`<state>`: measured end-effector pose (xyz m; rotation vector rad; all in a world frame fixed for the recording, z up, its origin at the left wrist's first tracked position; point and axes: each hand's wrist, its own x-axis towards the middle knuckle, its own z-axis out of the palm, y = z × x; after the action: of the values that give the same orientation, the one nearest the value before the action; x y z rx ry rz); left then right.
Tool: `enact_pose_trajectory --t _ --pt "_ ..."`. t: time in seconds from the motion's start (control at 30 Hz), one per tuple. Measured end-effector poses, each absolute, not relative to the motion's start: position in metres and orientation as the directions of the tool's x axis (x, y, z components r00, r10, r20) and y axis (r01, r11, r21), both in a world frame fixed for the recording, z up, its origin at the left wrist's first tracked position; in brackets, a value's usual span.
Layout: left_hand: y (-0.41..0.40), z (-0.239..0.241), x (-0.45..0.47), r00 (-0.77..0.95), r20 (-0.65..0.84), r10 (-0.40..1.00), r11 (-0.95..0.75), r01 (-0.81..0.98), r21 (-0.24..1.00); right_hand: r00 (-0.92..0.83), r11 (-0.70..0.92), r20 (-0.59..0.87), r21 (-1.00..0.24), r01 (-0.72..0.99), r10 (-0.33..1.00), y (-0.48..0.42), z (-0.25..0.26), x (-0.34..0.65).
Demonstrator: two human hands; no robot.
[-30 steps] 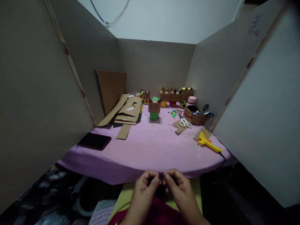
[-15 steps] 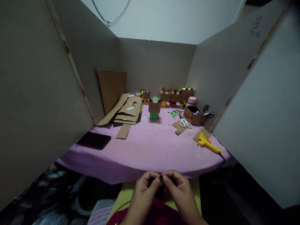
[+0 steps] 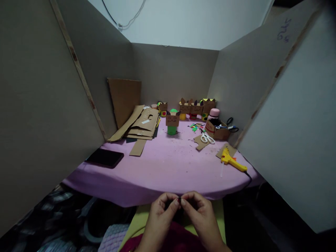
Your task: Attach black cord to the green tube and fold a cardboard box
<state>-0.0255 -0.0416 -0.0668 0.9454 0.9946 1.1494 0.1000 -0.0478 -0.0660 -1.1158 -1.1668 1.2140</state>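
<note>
lilac tablecloth point(image 3: 157, 169) — before it, left hand point(image 3: 163, 211) and right hand point(image 3: 197, 211) pinch a dark scrap point(image 3: 180, 198).

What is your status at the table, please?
Left hand, right hand close together, pinching tiny dark piece. Glue gun ahead, to the right. Nothing seen blocking hands.

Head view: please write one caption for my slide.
Left hand and right hand pinch a tiny dark piece before a table with scissors, a glue gun and a green cup.
</note>
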Motion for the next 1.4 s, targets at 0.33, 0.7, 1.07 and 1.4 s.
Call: enact_pose_trajectory --t 0.33,0.7,1.07,1.4 --pt "-0.042 -0.066 -0.027 0.054 -0.115 0.992 0.124 -0.196 0.973 -0.026 0.231 0.23 -0.957 0.173 0.973 -0.052 -0.067 0.101" --pt "-0.046 -0.058 -0.025 0.047 -0.062 0.997 0.067 -0.11 0.992 -0.06 0.044 0.05 -0.995 -0.088 0.997 -0.049 -0.065 0.096" --pt "-0.051 -0.063 -0.032 0.049 0.183 0.982 -0.189 0.198 0.962 -0.044 0.17 0.167 -0.983 0.07 0.985 -0.052 -0.068 0.098" --pt "-0.043 -0.067 -0.022 0.247 -0.202 0.948 0.301 -0.485 0.821 -0.026 0.197 0.196 -0.978 0.065 0.98 -0.051 -0.076 0.098"
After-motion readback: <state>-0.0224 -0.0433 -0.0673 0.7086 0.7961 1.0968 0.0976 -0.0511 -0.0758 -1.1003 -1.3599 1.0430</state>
